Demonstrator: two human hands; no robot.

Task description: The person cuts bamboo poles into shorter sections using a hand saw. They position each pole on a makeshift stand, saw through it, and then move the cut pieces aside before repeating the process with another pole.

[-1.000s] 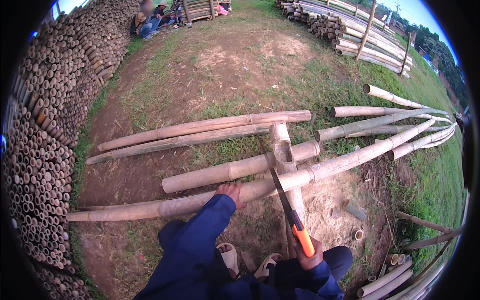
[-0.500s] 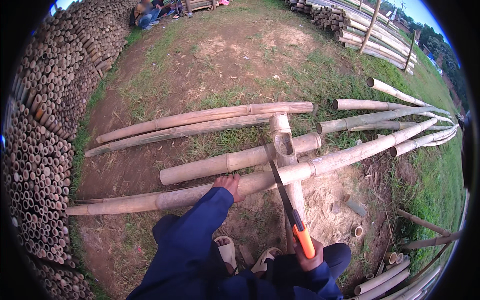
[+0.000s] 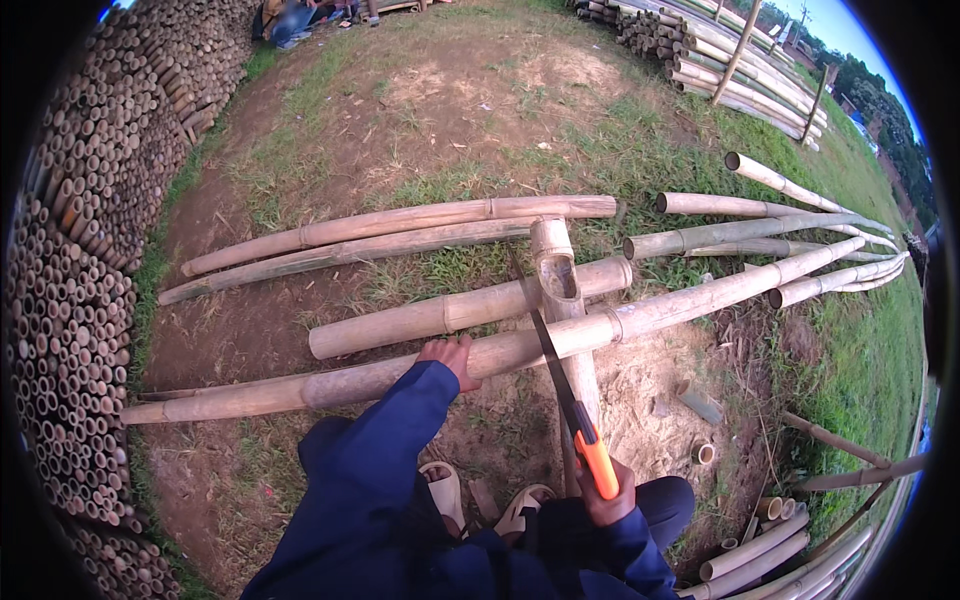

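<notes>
A long bamboo pole (image 3: 400, 375) stretches from the near left up to the far right. My left hand (image 3: 452, 360) is wrapped over its upper side, left of the saw. In my right hand (image 3: 610, 497) is the orange-and-black handle of a handsaw (image 3: 566, 375). Its dark blade lies across the pole and points away from me; I cannot tell how deep any cut is. Under the pole, just right of the blade, runs a bamboo support (image 3: 580, 385) with a scooped notch near its far end. A shorter, thick bamboo piece (image 3: 400, 328) lies beyond the pole.
Two bamboo lengths (image 3: 400, 218) lie farther off. Several poles (image 3: 700, 240) fan out at the right. Stacked cut bamboo (image 3: 75, 300) walls the left side. More poles (image 3: 755, 565) lie at the lower right, near a short bamboo ring (image 3: 704, 454). People sit at the far left.
The whole scene has shifted slightly up and left in view. My left hand keeps its place on the pole, and the saw has barely moved against it.
</notes>
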